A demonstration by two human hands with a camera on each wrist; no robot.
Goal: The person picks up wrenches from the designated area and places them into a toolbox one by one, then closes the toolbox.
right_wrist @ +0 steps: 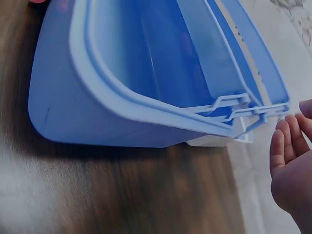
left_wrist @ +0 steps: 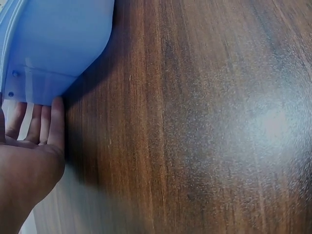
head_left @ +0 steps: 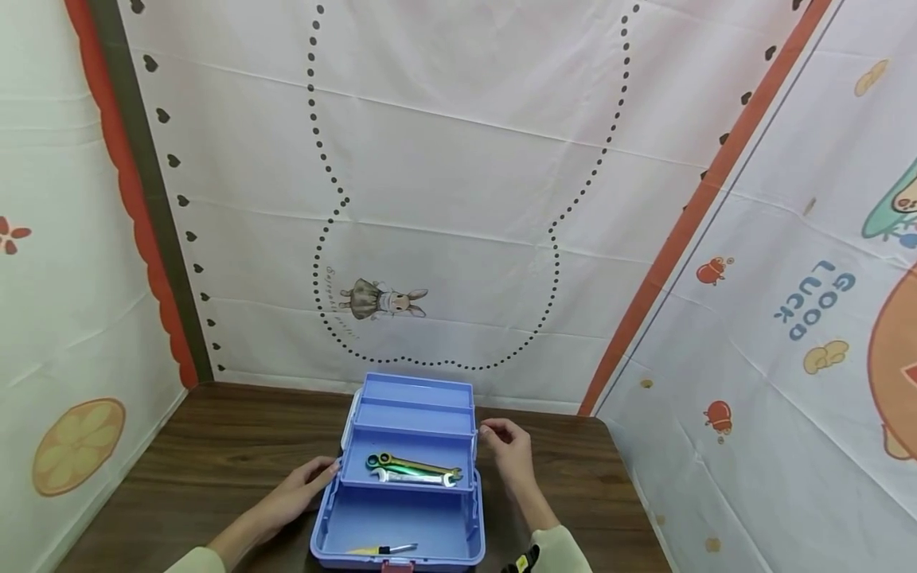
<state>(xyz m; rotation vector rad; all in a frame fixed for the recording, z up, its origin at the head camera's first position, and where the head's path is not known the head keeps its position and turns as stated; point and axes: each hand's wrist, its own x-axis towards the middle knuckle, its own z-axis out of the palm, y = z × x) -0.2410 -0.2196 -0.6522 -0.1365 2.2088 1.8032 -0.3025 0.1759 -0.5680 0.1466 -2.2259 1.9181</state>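
A blue toolbox (head_left: 401,517) stands with its stepped trays raised toward the back. In the lower tray (head_left: 430,446) lie a gold wrench (head_left: 423,465), a green wrench (head_left: 401,469) and a silver wrench (head_left: 415,478). A small screwdriver (head_left: 383,549) with a yellow and black handle rests on the box floor. My left hand (head_left: 297,492) is at the box's left side, fingertips against it; in the left wrist view its fingers reach partly behind the blue wall (left_wrist: 58,44). Beside the tray linkage (right_wrist: 234,109) my right hand (head_left: 512,454) has loosely bent fingers, holding nothing visible.
The box stands on a dark wooden table (head_left: 236,446). Printed white cloth (head_left: 458,199) hangs behind the table and along both sides. A red latch (head_left: 397,566) sits at the box's front edge.
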